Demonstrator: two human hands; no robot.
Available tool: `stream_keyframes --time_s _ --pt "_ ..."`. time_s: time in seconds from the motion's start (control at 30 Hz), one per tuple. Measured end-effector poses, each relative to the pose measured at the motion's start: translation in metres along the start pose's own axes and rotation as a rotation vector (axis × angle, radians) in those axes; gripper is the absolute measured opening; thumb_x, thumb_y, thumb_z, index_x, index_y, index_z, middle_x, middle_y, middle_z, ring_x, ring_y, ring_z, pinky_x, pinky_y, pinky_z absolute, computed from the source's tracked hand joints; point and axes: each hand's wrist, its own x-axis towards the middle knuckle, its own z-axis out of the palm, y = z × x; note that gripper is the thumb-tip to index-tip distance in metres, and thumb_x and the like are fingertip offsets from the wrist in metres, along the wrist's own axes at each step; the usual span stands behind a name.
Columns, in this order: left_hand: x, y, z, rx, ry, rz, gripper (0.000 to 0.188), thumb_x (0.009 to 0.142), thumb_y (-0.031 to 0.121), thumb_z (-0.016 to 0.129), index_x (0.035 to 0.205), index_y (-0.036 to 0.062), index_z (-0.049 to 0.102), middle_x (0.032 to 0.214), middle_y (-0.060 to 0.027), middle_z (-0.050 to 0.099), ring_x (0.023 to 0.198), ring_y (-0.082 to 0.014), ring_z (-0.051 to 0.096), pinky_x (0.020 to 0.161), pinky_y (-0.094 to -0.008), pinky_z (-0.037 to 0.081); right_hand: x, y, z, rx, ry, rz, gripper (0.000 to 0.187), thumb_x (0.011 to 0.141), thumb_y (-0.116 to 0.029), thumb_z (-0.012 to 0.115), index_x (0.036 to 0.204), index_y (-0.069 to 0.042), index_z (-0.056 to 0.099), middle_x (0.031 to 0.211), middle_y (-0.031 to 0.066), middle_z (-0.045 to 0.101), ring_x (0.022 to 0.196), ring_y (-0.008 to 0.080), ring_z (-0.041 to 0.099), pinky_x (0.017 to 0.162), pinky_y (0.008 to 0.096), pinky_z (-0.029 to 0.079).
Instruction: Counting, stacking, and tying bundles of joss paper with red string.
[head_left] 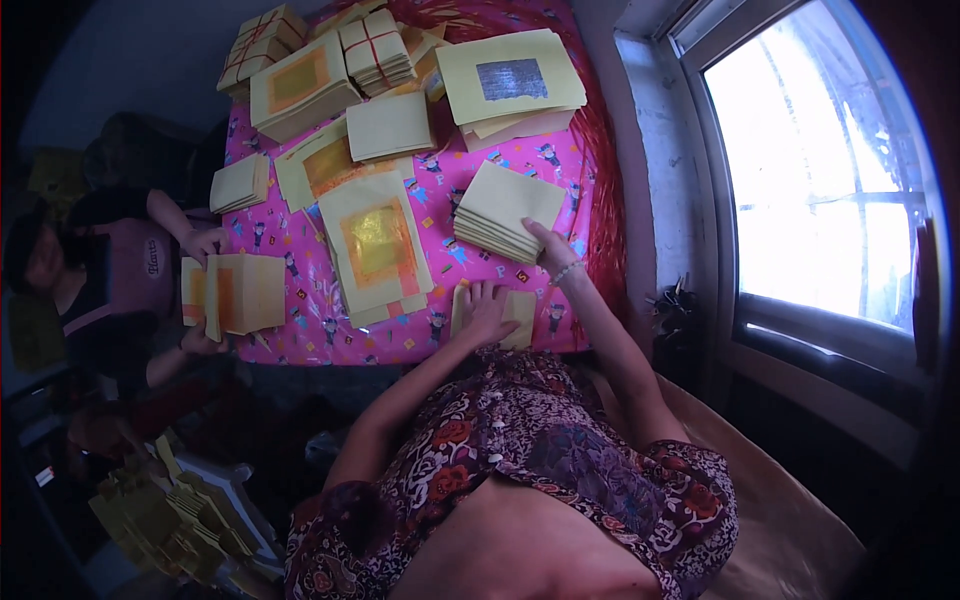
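Note:
A stack of folded yellow paper (505, 205) lies on the pink table in front of me, turned at a slant. My right hand (550, 248), with a bracelet at its wrist, grips the near right corner of this stack; some fingers are hidden. Closer to the table's edge, my left hand (487, 312) rests with spread fingers on a piece of yellow paper (519, 306). To its left are loose yellow sheets with a gold square on an orange patch (380, 243).
A pink patterned cloth (300, 335) covers the table. Stacks of yellow paper, including a tall one with a silver patch (515, 80) and bundles tied with red string (376, 50), stand at the back. Red strands (605, 200) line the right edge. At left, another person's hands (205, 243) hold folded sheets.

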Motion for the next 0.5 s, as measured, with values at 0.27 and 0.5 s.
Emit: stream_keyframes --time_s 0.27,0.5 --pt "0.036 -0.017 -0.024 -1.491 0.420 -0.500 0.078 0.077 0.037 0.069 0.130 -0.0015 0.026 0.122 -0.0170 0.046 0.114 -0.0223 0.045 0.097 -0.0346 0.037 -0.008 0.062 0.036 0.262 0.082 -0.053 0.050 0.079 -0.032 0.069 0.113 0.001 0.052 0.099 0.0107 0.062 0.084 0.0207 0.063 0.069 0.0330 0.054" --pt "0.076 -0.036 -0.018 -1.368 0.517 -0.749 0.094 0.069 0.025 0.077 0.135 0.0018 0.016 0.126 -0.0167 0.040 0.116 -0.0255 0.043 0.095 -0.0388 0.039 -0.024 0.064 0.045 0.285 -0.004 0.220 0.052 0.078 -0.032 0.070 0.117 -0.003 0.050 0.100 0.0098 0.061 0.083 0.0203 0.062 0.071 0.0348 0.053"
